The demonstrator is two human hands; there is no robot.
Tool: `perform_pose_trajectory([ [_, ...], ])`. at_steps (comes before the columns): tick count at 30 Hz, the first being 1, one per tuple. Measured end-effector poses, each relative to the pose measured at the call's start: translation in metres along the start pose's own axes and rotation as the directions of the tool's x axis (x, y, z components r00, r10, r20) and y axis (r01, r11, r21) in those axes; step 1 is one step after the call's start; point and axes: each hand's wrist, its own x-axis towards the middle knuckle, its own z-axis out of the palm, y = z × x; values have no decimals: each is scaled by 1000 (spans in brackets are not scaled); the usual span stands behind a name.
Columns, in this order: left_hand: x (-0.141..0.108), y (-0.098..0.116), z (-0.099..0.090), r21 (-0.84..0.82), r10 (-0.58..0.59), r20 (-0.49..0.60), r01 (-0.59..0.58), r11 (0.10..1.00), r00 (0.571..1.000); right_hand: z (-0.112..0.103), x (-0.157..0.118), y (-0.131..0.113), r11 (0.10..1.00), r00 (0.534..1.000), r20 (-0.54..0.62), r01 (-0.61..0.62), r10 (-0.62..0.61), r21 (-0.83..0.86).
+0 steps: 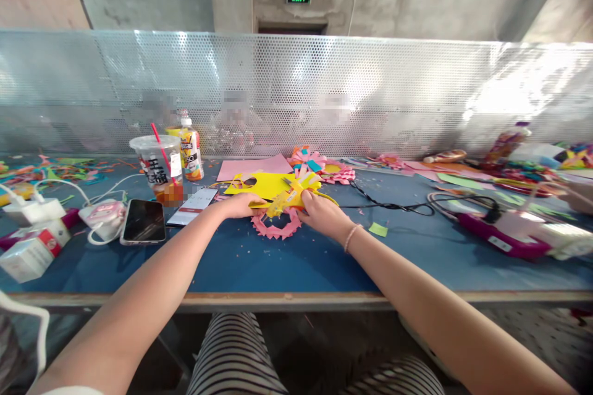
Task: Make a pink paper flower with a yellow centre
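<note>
My left hand (245, 205) is closed at the near edge of a bright yellow paper sheet (269, 186) with a hole cut in it. Pinched in my right hand (322, 213), which wears a beaded bracelet, is a yellow item (280, 202) with faint printing; its exact kind is unclear. Fringed pale paper strips lie against its upper side. Below both hands, a pink zigzag-edged paper ring (277, 231) rests on the blue table (287, 268). Pink paper flowers (308, 159) and a flat pink sheet (252, 166) lie just behind.
On the left are a lidded cup (155, 163) with a red straw, a drink bottle (191, 148), a dark-screened phone (143, 221) and chargers. A black cable (393, 202) leads right to a purple power strip (503, 236). A perforated metal screen (296, 86) stands behind.
</note>
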Motion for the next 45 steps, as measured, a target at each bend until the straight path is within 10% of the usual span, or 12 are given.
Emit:
perform_pose_trajectory([
  [45,1,-15,-5,-125,63,92,-51,991,994,3,8,-1,997,995,-76,-63,60,-33],
])
